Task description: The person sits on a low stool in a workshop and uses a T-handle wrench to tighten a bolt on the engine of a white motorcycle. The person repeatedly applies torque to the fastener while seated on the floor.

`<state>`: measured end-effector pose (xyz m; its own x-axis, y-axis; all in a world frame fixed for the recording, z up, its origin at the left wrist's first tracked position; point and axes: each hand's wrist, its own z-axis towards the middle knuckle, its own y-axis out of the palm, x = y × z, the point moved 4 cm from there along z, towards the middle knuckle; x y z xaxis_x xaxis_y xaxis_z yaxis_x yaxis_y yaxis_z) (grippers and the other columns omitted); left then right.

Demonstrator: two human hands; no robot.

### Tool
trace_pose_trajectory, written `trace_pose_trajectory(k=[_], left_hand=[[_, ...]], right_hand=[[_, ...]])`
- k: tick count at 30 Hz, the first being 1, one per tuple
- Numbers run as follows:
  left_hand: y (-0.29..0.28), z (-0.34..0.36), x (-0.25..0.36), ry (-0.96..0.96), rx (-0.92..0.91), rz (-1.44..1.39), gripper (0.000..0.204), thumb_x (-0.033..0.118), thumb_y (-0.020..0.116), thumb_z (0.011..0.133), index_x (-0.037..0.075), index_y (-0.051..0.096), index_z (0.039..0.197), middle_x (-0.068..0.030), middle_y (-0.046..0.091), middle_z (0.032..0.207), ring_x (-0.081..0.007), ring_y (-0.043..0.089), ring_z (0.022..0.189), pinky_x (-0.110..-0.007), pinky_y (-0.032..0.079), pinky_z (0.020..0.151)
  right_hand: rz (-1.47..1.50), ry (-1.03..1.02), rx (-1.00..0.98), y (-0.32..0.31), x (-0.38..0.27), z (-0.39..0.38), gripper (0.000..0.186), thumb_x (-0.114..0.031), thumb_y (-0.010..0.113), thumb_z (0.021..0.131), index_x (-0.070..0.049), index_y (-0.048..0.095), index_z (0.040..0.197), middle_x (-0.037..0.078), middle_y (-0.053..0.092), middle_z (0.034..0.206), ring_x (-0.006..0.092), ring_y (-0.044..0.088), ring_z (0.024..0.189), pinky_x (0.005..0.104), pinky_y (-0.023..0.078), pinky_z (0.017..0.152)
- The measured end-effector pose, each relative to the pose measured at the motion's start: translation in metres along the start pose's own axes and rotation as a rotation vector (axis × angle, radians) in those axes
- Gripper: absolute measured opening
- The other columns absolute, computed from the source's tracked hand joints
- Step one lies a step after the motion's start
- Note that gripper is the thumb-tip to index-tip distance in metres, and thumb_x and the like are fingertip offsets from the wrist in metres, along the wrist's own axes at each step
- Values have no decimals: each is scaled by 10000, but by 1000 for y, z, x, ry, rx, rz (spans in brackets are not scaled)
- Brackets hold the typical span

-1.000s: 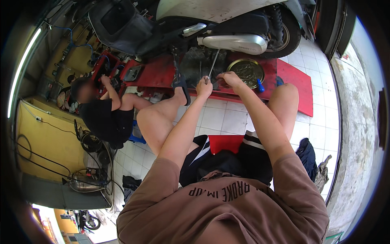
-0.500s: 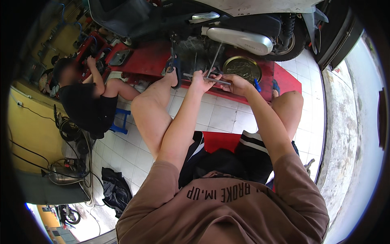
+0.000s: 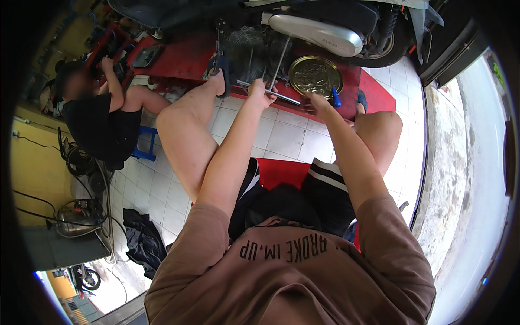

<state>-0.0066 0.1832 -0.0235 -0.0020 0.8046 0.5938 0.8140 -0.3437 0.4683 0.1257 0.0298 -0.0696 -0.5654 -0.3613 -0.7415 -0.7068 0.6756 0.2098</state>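
1. Since half a second ago, the left hand (image 3: 261,91) had come off the engine side and sat closed around a long metal rod tool (image 3: 269,93) lying across the front edge of the red lift platform (image 3: 184,57). Grip was a full wrap on its left end.
2. The right hand (image 3: 317,101) had dropped a bit and met the same tool farther along, near the blue handle (image 3: 336,98). Grip looked narrow, fingers curled; whether it actually clamped the tool I could not tell.
3. My read: both hands were repositioning on the tool, not yet turning anything on the engine.
4. The tool lay just in front of the scooter's exposed engine (image 3: 254,51), between the two hands, and just below the round brass-coloured tray (image 3: 315,75).
5. A thin upright rod (image 3: 281,54) ran from the engine down to the left hand, crowding the space.
6. The chrome exhaust (image 3: 314,33) hung above the tray; the rear wheel (image 3: 387,46) sat to the right.
7. The person's left knee (image 3: 179,122) rose on the left with the sandalled foot (image 3: 219,70) on the platform, the right knee (image 3: 379,127) on the right, boxing in the arms.
8. A co-worker in black (image 3: 103,122) sat well apart on the left on a blue stool (image 3: 143,146), reaching to red tool trays (image 3: 111,43).
9. A dark cloth (image 3: 142,238) and compressor (image 3: 73,216) lay on the tiled floor (image 3: 287,135).
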Motion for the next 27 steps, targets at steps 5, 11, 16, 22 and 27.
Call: trace_pose_trajectory(k=[5, 11, 16, 22, 27], left_hand=[[15, -1, -5, -18, -44, -32, 344, 265, 318, 959, 45, 570, 877, -53, 530, 718, -150, 475, 586, -269, 329, 468], [15, -7, -4, -28, -14, -35, 285, 230, 354, 950, 38, 563, 923, -46, 506, 738, -133, 460, 596, -258, 318, 484], [20, -7, -4, -47, -41, -40, 289, 234, 355, 946, 43, 568, 906, -30, 500, 716, -131, 460, 589, -257, 307, 472], [20, -10, -2, -22, 21, -29, 293, 230, 364, 923, 37, 576, 866, -22, 475, 673, -125, 444, 569, -251, 292, 459], [24, -12, -5, -1, 71, -41, 275, 205, 379, 906, 35, 585, 840, -28, 471, 665, -128, 434, 557, -251, 283, 439]], right_hand=[[60, 48, 772, -143, 60, 87, 559, -298, 635, 759, 24, 544, 1206, 176, 566, 1194, 265, 602, 1034, 416, 539, 721], [25, 55, 776, -138, 33, 99, 916, -413, 761, 645, 47, 385, 1342, 207, 443, 1362, 308, 440, 1265, 379, 358, 1041], [-173, -50, 800, -156, 18, 102, 919, -440, 728, 652, 41, 376, 1352, 218, 448, 1359, 316, 439, 1268, 371, 357, 1036], [-380, -164, 769, -133, 20, 103, 723, -413, 697, 664, -55, 530, 1270, 166, 581, 1227, 303, 539, 1166, 366, 400, 991], [-386, -213, 712, -126, 20, 110, 626, -386, 695, 664, -91, 594, 1207, 139, 618, 1179, 284, 570, 1126, 363, 424, 954]])
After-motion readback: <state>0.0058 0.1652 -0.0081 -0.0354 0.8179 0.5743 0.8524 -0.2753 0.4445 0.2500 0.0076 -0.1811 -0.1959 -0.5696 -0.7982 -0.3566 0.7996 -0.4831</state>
